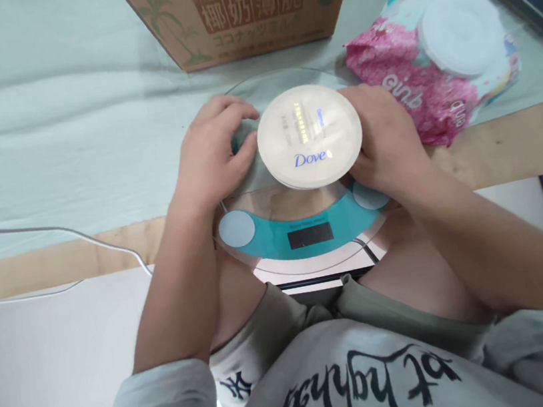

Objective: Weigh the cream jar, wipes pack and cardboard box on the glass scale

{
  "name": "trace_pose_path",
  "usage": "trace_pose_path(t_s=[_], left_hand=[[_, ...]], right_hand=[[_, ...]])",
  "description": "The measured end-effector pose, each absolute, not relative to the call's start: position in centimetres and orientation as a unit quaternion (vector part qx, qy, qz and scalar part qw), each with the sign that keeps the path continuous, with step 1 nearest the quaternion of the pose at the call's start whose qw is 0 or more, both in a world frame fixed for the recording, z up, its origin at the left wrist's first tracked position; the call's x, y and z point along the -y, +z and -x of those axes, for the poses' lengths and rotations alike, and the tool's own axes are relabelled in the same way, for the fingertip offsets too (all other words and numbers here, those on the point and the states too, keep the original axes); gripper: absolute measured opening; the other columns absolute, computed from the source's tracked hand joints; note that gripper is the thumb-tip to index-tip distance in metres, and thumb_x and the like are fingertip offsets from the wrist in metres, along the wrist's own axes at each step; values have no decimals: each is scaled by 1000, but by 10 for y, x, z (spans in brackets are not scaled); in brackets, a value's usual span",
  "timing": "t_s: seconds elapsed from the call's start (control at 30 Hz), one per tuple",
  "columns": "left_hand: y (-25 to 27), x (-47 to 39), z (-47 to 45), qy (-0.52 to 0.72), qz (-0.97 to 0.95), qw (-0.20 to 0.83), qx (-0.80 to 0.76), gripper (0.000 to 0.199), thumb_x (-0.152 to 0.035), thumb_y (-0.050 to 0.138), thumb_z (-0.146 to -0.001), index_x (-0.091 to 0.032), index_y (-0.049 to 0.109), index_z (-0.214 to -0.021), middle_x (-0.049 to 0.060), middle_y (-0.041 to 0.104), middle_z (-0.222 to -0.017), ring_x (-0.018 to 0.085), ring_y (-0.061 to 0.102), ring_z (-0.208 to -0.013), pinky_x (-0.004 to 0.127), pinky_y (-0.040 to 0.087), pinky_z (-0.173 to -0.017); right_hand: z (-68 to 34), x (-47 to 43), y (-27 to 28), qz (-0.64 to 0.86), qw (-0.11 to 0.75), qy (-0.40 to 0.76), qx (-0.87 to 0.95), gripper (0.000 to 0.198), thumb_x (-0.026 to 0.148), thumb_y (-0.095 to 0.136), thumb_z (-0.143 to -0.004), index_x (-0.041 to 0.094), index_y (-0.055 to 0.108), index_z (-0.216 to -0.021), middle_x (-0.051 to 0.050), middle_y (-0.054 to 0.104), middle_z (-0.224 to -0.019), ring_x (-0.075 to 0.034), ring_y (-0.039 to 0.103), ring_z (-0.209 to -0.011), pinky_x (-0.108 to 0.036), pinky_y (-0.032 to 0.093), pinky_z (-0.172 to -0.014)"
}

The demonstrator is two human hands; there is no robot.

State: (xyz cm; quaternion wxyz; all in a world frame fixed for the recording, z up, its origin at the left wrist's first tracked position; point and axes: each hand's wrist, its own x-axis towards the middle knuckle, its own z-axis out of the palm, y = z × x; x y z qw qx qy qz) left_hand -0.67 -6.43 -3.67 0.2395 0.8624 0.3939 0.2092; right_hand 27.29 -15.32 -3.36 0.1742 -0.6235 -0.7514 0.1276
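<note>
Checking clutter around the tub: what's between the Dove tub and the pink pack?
The person's right hand, seen in the head view. It sits at the Dove tub's edge; the pink pack lies just beyond.

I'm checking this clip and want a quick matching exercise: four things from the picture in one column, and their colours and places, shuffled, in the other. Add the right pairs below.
Things:
1. Dove tub
2. glass scale
3. coconut carton
4. soft packet

Colours and places:
A. brown, at the top edge of the picture
B. cream, between the left hand and the right hand
C. largely pink, in the upper right of the picture
D. clear with a turquoise band, partly over the lap

Pairs: 1-B, 2-D, 3-A, 4-C
</note>
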Motion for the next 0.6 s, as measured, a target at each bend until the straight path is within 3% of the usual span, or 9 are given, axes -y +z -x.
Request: trace_pose_path(t_s=[0.13,0.2,0.27,0.33,0.4,0.47,0.6], left_hand=[[-38,60,16,298,-822,331,-356,38,-53,58,-109,-29,76,-133,4,74,-144,28,67,-142,53,55,-130],[-37,64,16,331,-807,379,-309,58,-70,56,-107,-33,65,-150,1,67,-159,29,60,-155,54,52,-137],[-34,75,8,330,-819,386,-267,92,-92,59,-96,-35,47,-167,3,53,-175,31,51,-166,56,49,-141],[-30,91,-7,339,-840,355,-231,109,-100,62,-87,-36,36,-172,8,46,-179,34,47,-169,57,46,-141],[-29,101,-21,361,-850,316,-219,103,-97,61,-91,-38,33,-171,10,51,-174,32,53,-164,54,48,-139],[-33,100,-26,377,-854,279,-226,101,-95,64,-91,-37,36,-168,8,56,-167,30,60,-155,49,52,-135],[-60,52,15,484,-823,141,-262,120,-112,53,-79,-29,34,-163,3,54,-163,24,65,-140,37,62,-122]], right_hand=[[-271,154,-31,630,163,129,748,49,31,42,-102,28,65,-145,-12,65,-136,-25,60,-129,-45,55,-116],[-269,154,-33,635,162,125,745,48,32,40,-103,28,65,-144,-13,65,-134,-27,60,-128,-48,55,-115],[-268,153,-36,639,162,119,742,47,34,44,-102,29,65,-144,-13,64,-131,-28,59,-126,-49,55,-113],[-268,154,-39,640,163,115,742,46,35,47,-101,30,65,-143,-13,64,-130,-29,59,-125,-50,55,-112],[-269,154,-40,635,174,108,745,44,34,51,-100,31,64,-142,-12,64,-128,-28,58,-125,-50,55,-113],[-270,154,-42,627,191,103,748,44,29,51,-98,29,64,-140,-12,64,-127,-26,58,-124,-49,56,-113],[-271,154,-44,621,208,111,748,47,21,47,-94,24,65,-138,-13,64,-129,-24,58,-125,-50,57,-114]])
